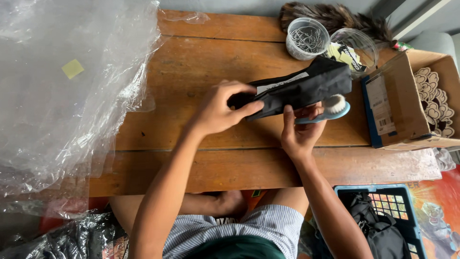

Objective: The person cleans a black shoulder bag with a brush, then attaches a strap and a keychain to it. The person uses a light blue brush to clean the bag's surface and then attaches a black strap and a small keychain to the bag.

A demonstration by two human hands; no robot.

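- Above the middle of a wooden worktop (pixel 201 67), two bare hands hold a folded black fabric item (pixel 306 86) that bears a white label strip.
- Left hand (pixel 218 110): fingers closed around the left end of the black fabric item, thumb pressed along its lower edge.
- Right hand (pixel 299 132): just below the fabric, fingers wrapped around the blue handle of a small brush (pixel 330 109); its pale bristle head touches the underside of the black fabric item near its right end.
- Beyond the black fabric item, at the far edge of the worktop, stands a clear round tub of metal chains (pixel 306 37).
- Just right of that tub is a second clear round container (pixel 355 47) holding yellow and black tags; the fabric's right corner overlaps it.
- Behind both tubs lies a dark feather duster (pixel 335 17).
- Right of the black fabric item sits an open cardboard box (pixel 397 100) with pale, brown-edged patches inside.
- Left of the black fabric item, a large sheet of clear plastic wrap (pixel 67 91) covers that end of the worktop and spills over its edge; a small yellow square (pixel 72 68) shows on it.
- Below the worktop's near edge, right of the person's striped shorts (pixel 239 230), a blue plastic crate (pixel 397 211) holds dark fabric.
- Near the lower left corner, well apart from the black fabric item, more dark goods (pixel 72 237) lie bagged in plastic.
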